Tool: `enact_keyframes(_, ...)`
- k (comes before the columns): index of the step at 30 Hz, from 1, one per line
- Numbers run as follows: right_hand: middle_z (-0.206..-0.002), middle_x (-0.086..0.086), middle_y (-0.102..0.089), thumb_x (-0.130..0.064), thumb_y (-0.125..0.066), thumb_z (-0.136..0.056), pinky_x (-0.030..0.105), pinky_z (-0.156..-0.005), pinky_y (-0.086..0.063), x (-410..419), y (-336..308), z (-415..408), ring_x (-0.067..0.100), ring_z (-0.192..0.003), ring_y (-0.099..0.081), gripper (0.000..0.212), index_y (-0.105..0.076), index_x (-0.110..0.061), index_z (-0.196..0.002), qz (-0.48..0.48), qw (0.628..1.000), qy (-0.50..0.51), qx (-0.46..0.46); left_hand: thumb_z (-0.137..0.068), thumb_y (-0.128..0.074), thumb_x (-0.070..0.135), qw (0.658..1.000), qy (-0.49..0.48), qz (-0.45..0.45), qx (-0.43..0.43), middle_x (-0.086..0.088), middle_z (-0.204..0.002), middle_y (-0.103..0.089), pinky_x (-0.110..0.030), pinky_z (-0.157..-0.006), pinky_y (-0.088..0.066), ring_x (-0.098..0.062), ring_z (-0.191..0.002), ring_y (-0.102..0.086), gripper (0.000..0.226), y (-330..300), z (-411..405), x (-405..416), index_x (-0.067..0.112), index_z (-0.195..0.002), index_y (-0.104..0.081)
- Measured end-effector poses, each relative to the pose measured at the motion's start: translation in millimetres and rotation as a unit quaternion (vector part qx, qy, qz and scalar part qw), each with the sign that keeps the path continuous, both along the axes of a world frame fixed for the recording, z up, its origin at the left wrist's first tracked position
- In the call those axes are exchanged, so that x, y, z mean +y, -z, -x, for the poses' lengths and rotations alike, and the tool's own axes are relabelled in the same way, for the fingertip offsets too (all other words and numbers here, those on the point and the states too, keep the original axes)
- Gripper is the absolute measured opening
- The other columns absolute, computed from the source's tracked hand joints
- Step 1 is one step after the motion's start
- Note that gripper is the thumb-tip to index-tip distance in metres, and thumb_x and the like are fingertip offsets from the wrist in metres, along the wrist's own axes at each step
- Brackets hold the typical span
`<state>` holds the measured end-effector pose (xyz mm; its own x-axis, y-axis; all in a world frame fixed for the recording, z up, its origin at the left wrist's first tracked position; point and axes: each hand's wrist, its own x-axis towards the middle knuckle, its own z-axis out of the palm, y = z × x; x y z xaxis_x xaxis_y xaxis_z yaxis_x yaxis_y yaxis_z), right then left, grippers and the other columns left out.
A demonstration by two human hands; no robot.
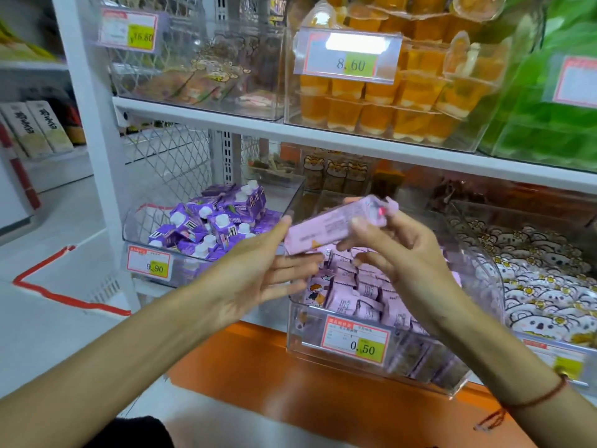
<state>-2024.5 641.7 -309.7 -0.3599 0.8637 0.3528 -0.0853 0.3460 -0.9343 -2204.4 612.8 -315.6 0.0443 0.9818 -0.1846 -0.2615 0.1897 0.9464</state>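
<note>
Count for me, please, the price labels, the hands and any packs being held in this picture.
Price labels: 6
Hands: 2 (left hand, right hand)
Held pink pack: 1
Total: 9

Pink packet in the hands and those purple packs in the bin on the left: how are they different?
The pink packet is pale pink; the purple packs are deep purple. The pink packet is long and slim; the purple packs are short and boxy with white caps. The pink packet is held up by the right hand, while the purple packs lie heaped in a clear bin. Both carry dark print.
</note>
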Motion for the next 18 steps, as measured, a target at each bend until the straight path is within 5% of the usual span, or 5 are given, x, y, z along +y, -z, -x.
enact_keyframes(2, -0.084, 0.003, -0.075, -0.048, -0.068, -0.07, 0.014, -0.054, -0.05, 3, 0, 0, 0.011, -0.069, -0.07, 0.033, -0.074, -0.018, -0.082, 0.039, 0.997, 0.065, 0.034, -0.09, -0.04, 0.055, 0.98, -0.027, -0.075, 0.181, 0.003, -0.076, -0.074, -0.019, -0.045, -0.051, -0.004, -0.056, -0.066, 0.046, 2, 2, -1, 0.018, -0.096, -0.067)
enact_keyframes(4, -0.077, 0.005, -0.075, -0.052, -0.067, -0.065, 0.012, -0.052, -0.05, 6, 1, 1, 0.011, -0.064, -0.071, 0.04, -0.073, -0.014, -0.077, 0.092, 0.989, 0.116, 0.025, -0.085, -0.047, 0.053, 0.948, -0.048, -0.166, 0.268, 0.006, -0.083, -0.071, -0.018, -0.048, -0.052, 0.0, -0.059, -0.064, 0.04, 1, 3, -3, 0.02, -0.096, -0.069)
enact_keyframes(8, -0.072, 0.008, -0.074, -0.054, -0.067, -0.065, 0.012, -0.053, -0.051, 7, 7, 3, 0.012, -0.063, -0.071, 0.047, -0.073, -0.01, -0.079, 0.116, 0.987, 0.111, -0.008, -0.081, -0.066, 0.028, 0.923, 0.008, -0.26, 0.283, 0.011, -0.103, -0.069, -0.011, -0.075, -0.051, 0.007, -0.091, -0.062, 0.026, 4, 3, -2, 0.026, -0.107, -0.067)
enact_keyframes(12, -0.086, 0.004, -0.074, -0.054, -0.065, -0.068, 0.015, -0.06, -0.053, 4, 9, 2, 0.015, -0.072, -0.071, 0.049, -0.066, -0.014, -0.096, 0.067, 0.994, 0.083, -0.006, -0.079, -0.072, 0.018, 0.927, 0.007, -0.261, 0.271, 0.011, -0.095, -0.07, -0.006, -0.072, -0.046, 0.007, -0.082, -0.064, 0.019, 8, 1, 1, 0.021, -0.097, -0.07)
enact_keyframes(18, -0.1, -0.006, -0.065, -0.022, -0.067, -0.083, 0.016, -0.065, -0.052, 4, 13, -5, 0.01, -0.076, -0.067, 0.046, -0.043, -0.03, -0.121, -0.061, 0.992, 0.105, -0.028, -0.078, -0.071, 0.026, 0.924, -0.042, -0.273, 0.266, 0.012, -0.103, -0.069, -0.009, -0.073, -0.049, 0.003, -0.093, -0.064, 0.02, 15, 3, 4, 0.024, -0.098, -0.068)
